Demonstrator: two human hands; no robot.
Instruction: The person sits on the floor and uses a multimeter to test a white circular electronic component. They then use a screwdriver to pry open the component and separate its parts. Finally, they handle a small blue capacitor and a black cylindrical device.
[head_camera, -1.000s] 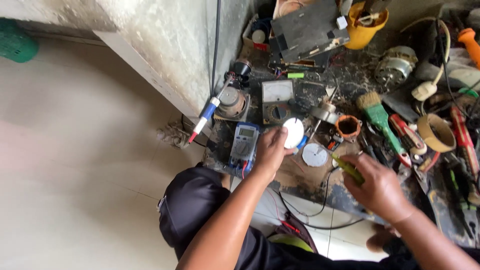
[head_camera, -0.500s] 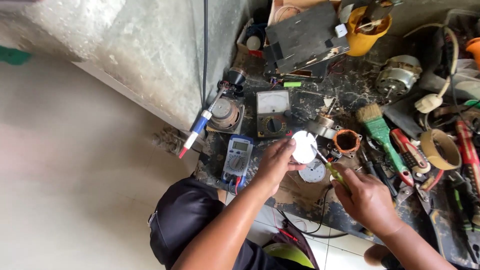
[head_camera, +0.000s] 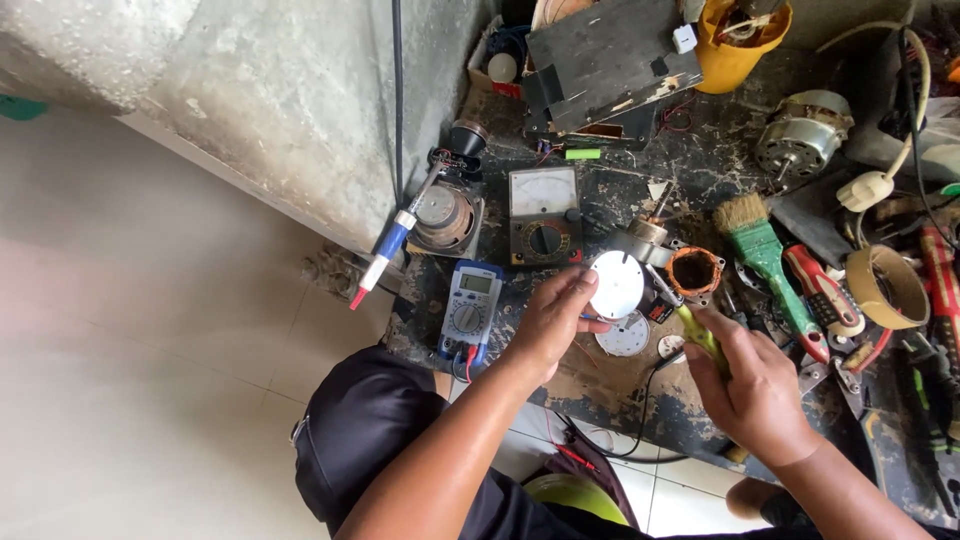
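The left hand (head_camera: 552, 322) pinches a round white disc (head_camera: 617, 284) at its edge, fingers curled around it, holding it just above the dark, cluttered surface (head_camera: 700, 170). The right hand (head_camera: 757, 385) is closed around a yellow-green handled tool (head_camera: 697, 333), its thin metal tip reaching up to the disc's right rim. A second pale disc (head_camera: 624, 336) lies just below the held one. Right of the white disc sits a copper-wound motor coil (head_camera: 694, 270), and beyond that a green-handled brush (head_camera: 758, 243). Left of the disc rests a blue digital multimeter (head_camera: 471, 310), with an analog meter (head_camera: 543, 215) above it.
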